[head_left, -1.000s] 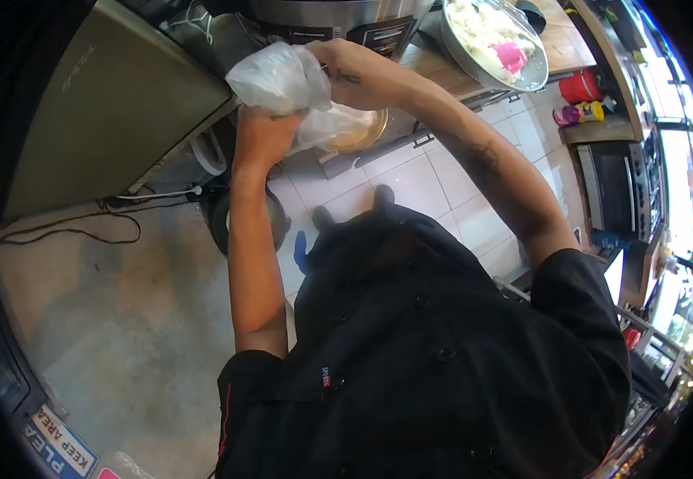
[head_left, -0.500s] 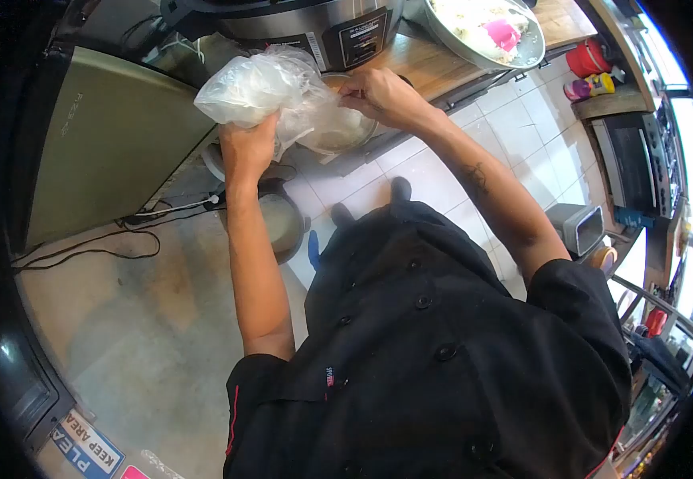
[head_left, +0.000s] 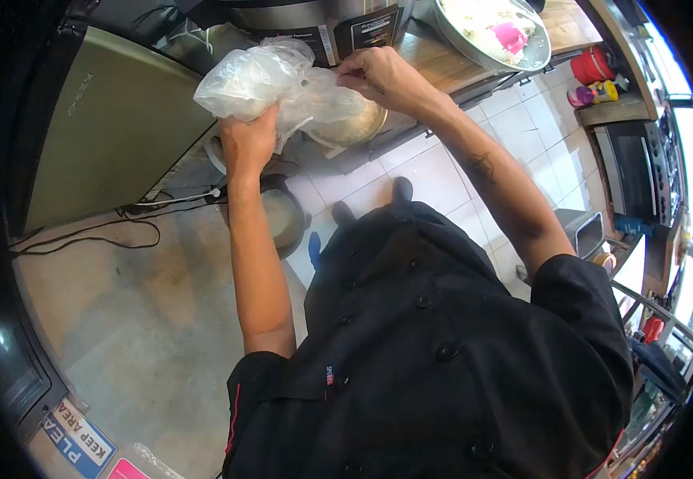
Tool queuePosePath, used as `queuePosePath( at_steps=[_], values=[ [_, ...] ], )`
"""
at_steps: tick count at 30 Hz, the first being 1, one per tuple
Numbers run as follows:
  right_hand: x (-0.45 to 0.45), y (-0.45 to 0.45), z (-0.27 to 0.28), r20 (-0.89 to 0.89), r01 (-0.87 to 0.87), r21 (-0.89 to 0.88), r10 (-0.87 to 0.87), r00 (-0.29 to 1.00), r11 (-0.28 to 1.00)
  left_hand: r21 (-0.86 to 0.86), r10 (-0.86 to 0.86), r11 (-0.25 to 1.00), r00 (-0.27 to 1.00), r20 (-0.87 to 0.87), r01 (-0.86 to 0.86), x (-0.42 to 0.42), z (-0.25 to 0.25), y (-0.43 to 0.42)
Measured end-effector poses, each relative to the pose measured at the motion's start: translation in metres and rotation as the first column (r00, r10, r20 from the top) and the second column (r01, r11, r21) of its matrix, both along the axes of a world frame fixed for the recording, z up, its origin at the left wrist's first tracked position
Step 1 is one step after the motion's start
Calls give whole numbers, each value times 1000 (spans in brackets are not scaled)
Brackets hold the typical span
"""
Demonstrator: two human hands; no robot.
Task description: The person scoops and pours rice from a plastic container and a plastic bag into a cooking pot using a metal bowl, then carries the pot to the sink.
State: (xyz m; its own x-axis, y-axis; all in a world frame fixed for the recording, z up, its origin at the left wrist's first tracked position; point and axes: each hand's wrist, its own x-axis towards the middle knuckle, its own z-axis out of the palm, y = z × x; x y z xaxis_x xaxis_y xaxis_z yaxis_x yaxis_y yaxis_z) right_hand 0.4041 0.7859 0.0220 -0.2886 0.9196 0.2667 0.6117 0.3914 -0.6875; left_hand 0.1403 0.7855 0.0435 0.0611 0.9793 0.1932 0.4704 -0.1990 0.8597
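Note:
My left hand [head_left: 249, 142] is wrapped round a bunched, cloudy plastic bag [head_left: 252, 80], which puffs out above the fist. The bag's lower part spreads to the right over a round gold-rimmed container [head_left: 362, 126] at the counter's edge. My right hand [head_left: 374, 73] pinches at the right side of the bag, with the fingertips pressed together near its edge. Behind both hands stands a large steel cooker [head_left: 282, 17] with black labels.
A bowl [head_left: 539, 54] of white food with a pink utensil sits on the wooden counter [head_left: 430, 60]. The greenish fridge [head_left: 107, 128] stands at left. A dark pot [head_left: 289, 227] and cables [head_left: 99, 239] are on the floor. At right are a red bucket [head_left: 590, 66] and an oven [head_left: 629, 172].
Since a second ago, my right hand has moved right, away from my left hand, and the bag has spread between them. The view has shifted, bringing the floor pot further into sight.

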Motion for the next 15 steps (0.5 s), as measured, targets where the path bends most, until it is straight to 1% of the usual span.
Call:
queuePosePath(
  at_steps=[2,4,5,6,8,9,10,11,12,13,14,15],
  values=[
    [-2,-2,-3,-26,-3,-13,3,1000,1000,-107,36,993,995,-94,-46,1,9,-5],
    [-1,2,7,-28,-6,54,8,1000,999,-96,52,994,995,-89,-60,-2,4,-1],
    [-1,3,9,-29,1,55,1,1000,998,-90,64,993,994,-85,-72,-2,2,0],
    [-1,3,9,-24,3,35,-2,1000,999,-90,52,994,995,-85,-60,-1,3,-1],
    [5,1,11,-14,11,22,-10,1000,1000,-74,182,980,981,-65,-186,3,4,-1],
    [5,0,10,-45,54,-23,-55,997,998,-71,182,980,981,-61,-186,3,5,0],
    [2,-1,9,-76,91,-72,-96,993,993,-70,142,986,986,-90,-148,2,6,1],
    [1,-2,8,-77,84,-71,-90,993,994,-71,103,991,987,-121,-112,-2,7,2],
    [3,-7,6,-136,97,-104,-111,985,990,-69,110,990,986,-123,-119,-2,12,-2],
    [6,-11,3,-193,109,-136,-134,972,985,-79,52,995,987,-151,-65,3,21,-8],
    [7,-15,-5,-192,103,-133,-128,973,986,36,12,999,981,-192,-5,8,17,-10],
    [8,-19,-16,-316,138,-198,-197,928,970,151,-17,987,971,-238,54,13,12,-12]
  ],
)
